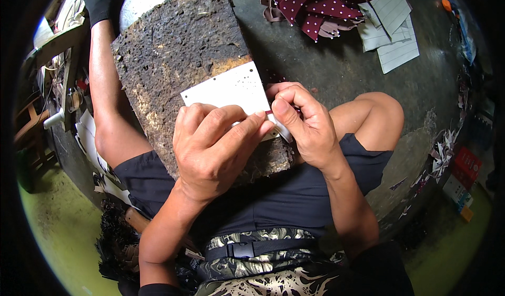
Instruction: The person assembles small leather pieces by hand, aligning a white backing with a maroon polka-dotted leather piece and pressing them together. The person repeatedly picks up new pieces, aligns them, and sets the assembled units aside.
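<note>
A white flat card (227, 90) with small dark holes lies on a rough, dark, worn block (176, 43) across my lap. My left hand (213, 143) rests over the card's near part, its fingers curled and the fingertips pressed on the card near its right edge. At that edge, my right hand (305, 125) is closed in a pinch, thumb against curled fingers. A thin maroon strip (269, 112) shows between the two hands' fingertips, at the card's edge. Most of the strip is hidden by the right fingers, and the card's near left part is under my left hand.
A heap of maroon polka-dot fabric pieces (315, 4) lies on the floor at the far right, with lined paper sheets (397, 46) beside it. Paper scraps (444, 151) are scattered at the right. Wooden furniture (55, 49) stands at the left. My bent legs flank the block.
</note>
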Demonstrator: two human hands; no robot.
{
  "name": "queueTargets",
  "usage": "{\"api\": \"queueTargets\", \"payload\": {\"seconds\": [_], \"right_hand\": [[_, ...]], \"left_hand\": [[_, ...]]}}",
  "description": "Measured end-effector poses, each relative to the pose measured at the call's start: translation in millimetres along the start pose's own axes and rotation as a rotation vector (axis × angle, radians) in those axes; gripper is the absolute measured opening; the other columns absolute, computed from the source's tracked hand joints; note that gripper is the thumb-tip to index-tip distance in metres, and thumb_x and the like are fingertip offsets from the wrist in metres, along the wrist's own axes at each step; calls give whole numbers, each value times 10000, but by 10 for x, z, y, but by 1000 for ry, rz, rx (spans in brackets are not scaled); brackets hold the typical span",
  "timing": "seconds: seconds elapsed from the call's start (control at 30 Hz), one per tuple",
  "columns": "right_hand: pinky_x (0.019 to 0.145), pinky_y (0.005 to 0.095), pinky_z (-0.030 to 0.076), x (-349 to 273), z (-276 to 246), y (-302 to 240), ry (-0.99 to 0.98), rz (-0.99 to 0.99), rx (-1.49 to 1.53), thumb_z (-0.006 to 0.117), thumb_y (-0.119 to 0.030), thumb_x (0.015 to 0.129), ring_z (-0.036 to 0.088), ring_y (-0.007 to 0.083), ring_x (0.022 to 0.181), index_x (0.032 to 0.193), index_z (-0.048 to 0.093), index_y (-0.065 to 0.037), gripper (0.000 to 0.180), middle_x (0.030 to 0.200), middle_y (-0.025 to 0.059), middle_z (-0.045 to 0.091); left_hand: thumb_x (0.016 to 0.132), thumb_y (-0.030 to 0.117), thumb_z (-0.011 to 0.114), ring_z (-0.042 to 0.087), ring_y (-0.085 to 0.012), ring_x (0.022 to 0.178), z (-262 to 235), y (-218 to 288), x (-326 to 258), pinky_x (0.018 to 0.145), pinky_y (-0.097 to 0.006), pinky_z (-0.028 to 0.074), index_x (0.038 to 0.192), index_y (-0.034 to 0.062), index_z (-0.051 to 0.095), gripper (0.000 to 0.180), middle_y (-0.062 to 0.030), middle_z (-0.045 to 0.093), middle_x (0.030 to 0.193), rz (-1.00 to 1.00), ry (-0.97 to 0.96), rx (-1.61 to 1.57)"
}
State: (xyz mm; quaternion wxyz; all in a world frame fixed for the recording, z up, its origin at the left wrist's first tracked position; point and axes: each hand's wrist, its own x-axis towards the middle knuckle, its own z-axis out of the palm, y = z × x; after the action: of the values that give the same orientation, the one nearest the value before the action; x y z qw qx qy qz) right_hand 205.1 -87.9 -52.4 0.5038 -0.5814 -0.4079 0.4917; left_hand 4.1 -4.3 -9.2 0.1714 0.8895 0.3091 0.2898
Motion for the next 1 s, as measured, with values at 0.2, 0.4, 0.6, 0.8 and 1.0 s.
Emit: {"api": "queueTargets", "payload": {"seconds": [0.2,0.4,0.6,0.8,1.0], "right_hand": [[874,311,542,-2,0,27,31,-24,-44,700,-299,1185,651,152,991,1126,707,-25,280,1159,69,686],[863,329,551,-11,-34,-14,153,-109,-215,718,-234,1173,660,162,965,1115,696,-9,233,1147,82,700],[901,350,560,-174,-72,-173,273,-150,-259,731,-198,1158,672,209,981,1090,683,4,219,1119,107,714],[915,333,544,-460,57,-557,331,-122,-196,737,-216,1165,654,191,999,1087,685,1,237,1061,93,691],[752,200,447,-573,307,-869,423,-152,302,696,-214,1200,535,12,856,1167,667,-48,172,1004,-46,638]], "left_hand": [[856,227,978,617,-193,857,-38,31,41,749,-392,460,1136,184,880,300,38,718,1047,10,-65,23],[923,258,928,609,-208,857,-49,125,87,763,-409,445,1172,209,879,259,15,683,1035,-54,-137,52],[971,204,880,659,-257,935,-92,244,126,839,-448,472,1262,158,849,296,-43,704,1070,-197,-84,-51],[1000,235,884,761,-366,943,-231,605,-43,852,-470,608,1262,16,782,356,-164,792,1063,-546,-216,-634],[1014,91,827,767,-341,1180,-207,677,-242,1062,-458,585,1199,10,730,224,-175,791,1257,-302,-149,-774]]}}
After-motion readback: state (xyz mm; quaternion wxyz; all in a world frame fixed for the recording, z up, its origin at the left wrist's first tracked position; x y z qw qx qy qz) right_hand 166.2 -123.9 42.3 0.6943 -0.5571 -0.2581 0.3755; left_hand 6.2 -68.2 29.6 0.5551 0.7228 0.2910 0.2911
